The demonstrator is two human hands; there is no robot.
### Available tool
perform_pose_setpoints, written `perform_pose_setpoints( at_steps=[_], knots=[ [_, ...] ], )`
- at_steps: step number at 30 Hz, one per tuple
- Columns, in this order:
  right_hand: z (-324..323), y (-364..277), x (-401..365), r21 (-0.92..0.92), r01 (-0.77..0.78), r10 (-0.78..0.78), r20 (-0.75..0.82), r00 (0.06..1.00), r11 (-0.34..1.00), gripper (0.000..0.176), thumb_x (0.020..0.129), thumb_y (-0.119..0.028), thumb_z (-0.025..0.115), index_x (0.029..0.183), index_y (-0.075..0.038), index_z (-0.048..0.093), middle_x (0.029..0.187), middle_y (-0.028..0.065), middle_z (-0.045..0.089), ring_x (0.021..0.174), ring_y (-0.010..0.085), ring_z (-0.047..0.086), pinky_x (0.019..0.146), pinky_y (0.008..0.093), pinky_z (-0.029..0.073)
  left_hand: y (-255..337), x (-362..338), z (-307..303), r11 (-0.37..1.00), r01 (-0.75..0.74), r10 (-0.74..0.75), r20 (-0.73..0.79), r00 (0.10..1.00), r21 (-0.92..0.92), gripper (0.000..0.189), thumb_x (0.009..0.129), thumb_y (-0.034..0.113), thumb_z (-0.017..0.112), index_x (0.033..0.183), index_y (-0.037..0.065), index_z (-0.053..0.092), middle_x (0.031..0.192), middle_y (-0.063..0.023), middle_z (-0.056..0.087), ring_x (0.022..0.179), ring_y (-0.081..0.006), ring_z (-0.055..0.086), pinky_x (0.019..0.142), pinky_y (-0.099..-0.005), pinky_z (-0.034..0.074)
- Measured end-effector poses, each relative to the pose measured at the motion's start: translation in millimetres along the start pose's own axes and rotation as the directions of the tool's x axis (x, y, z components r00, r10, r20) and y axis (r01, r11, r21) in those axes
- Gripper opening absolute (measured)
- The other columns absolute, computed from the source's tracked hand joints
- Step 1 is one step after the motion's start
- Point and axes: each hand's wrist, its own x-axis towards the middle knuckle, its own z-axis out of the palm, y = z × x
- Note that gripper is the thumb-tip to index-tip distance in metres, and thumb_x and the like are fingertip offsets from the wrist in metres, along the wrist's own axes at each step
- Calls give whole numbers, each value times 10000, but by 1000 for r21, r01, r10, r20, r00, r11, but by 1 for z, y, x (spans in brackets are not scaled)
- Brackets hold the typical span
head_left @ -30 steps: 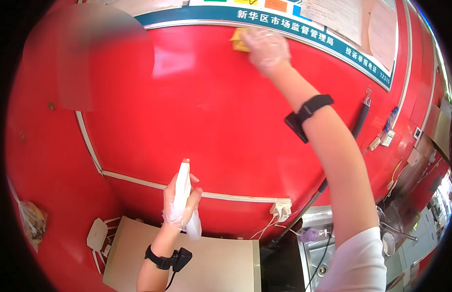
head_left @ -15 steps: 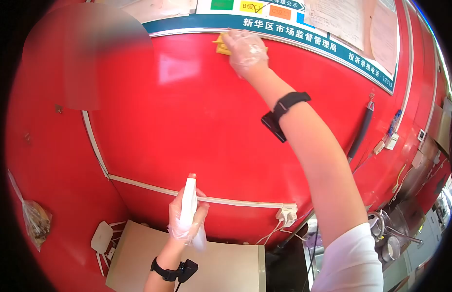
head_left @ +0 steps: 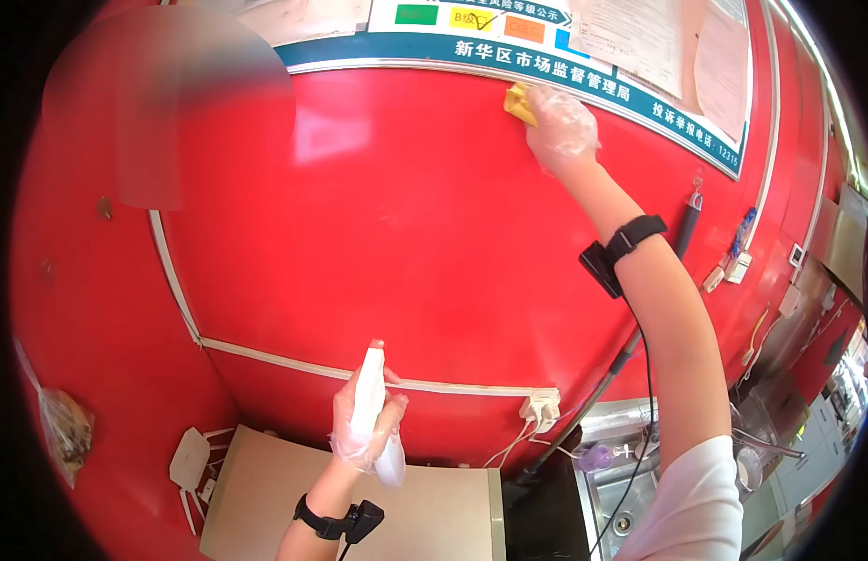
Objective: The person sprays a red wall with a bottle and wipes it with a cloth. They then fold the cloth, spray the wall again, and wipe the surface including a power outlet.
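Observation:
My right hand (head_left: 563,129), in a clear plastic glove, presses a folded yellow cloth (head_left: 520,104) on the red wall (head_left: 378,215), just under the lower edge of the notice board (head_left: 546,64). Lower down, my left hand (head_left: 364,421), gloved the same way, is wrapped round a white spray bottle (head_left: 368,388). Its reddish nozzle points up toward the wall. The bottle's body is partly hidden by my fingers. Both my wrists carry black straps with small devices.
Below stands a beige tabletop (head_left: 359,496) with a white chair (head_left: 189,463) to its left. Plugs sit in a wall socket (head_left: 542,408). A metal sink (head_left: 630,496) is at lower right. A long pole (head_left: 583,411) leans on the wall, and a plastic bag (head_left: 67,435) hangs at left.
My right hand has slid the yellow cloth rightward and slightly down along the board's lower edge. My left hand stays nearly in place with the spray bottle.

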Motion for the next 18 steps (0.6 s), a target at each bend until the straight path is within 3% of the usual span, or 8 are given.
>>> perform_pose_setpoints(
  at_steps=[4,8,10,13,16,18],
  knots=[
    [22,-50,25,88,12,-6,-62,998,996,252,696,-60,580,948,-65,580,935,96,608,895,286,591,736,404,490,8,-10,-12,997,11,-11,3,1000,70,190,747,-69,546,915,8,501,535,-14,438,431,-93,467,432,-230,365],
    [27,-78,32,164,2,-10,44,999,986,248,693,-61,588,941,-63,575,937,90,607,894,272,594,750,392,495,2,-16,-21,996,-29,28,3,1000,90,194,746,-70,545,919,5,500,534,-12,435,430,-91,471,430,-228,371],
    [19,-79,26,155,32,-47,92,995,987,242,695,-62,588,936,-61,569,937,85,604,897,266,594,752,390,496,1,-16,-21,997,-21,22,-18,1000,69,199,744,-69,537,924,9,504,533,-11,436,431,-91,475,429,-228,378],
    [5,-71,5,127,80,-118,324,939,989,258,699,-59,587,954,-73,549,917,75,580,913,254,587,731,385,501,3,-8,-17,999,-10,10,-8,1000,36,185,751,-51,552,912,28,508,550,-6,462,444,-76,473,439,-221,381],
    [-9,-54,-24,92,125,-147,301,942,988,273,693,-60,587,961,-81,539,901,75,574,893,248,585,721,387,500,12,12,-6,998,-3,4,-9,1000,58,156,760,-33,566,884,42,506,570,-5,485,460,-65,477,444,-222,383],
    [-11,-34,-46,81,125,-144,315,938,989,282,685,-63,590,960,-87,530,897,70,564,867,244,579,709,394,494,25,33,7,986,-146,143,39,989,81,156,757,-28,563,884,44,509,576,-3,485,463,-71,484,440,-226,384]
  ],
)
